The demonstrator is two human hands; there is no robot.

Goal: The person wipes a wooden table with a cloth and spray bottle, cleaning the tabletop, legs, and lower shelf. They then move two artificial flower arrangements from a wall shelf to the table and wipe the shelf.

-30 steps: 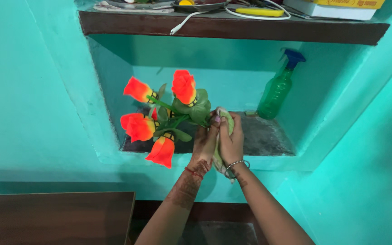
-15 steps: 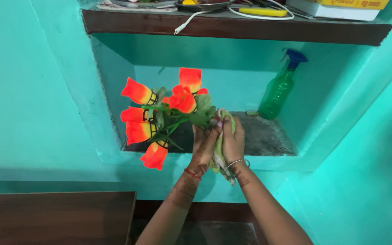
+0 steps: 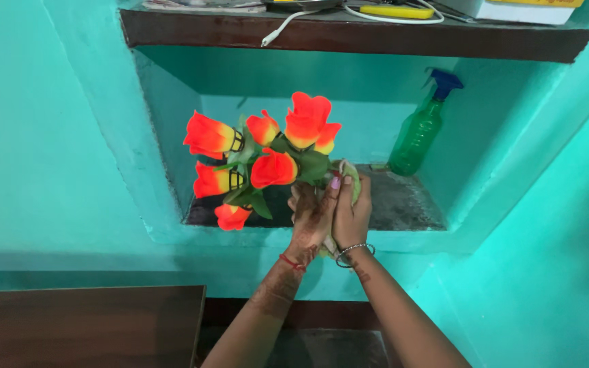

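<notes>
Hands pressed together in front of a teal wall niche: the left hand [image 3: 313, 218] and right hand [image 3: 352, 217] are clamped side by side around the stems of a bunch of orange-red artificial roses with green leaves [image 3: 262, 163], a pale green cloth [image 3: 350, 178] caught under the right fingers. Blooms fan up and to the left of the hands. Right of the hands, well apart, a green plastic spray bottle with a blue nozzle [image 3: 418, 129] stands on the niche's dark ledge [image 3: 403, 204]. Above the hands runs a brown wooden shelf [image 3: 349, 35].
</notes>
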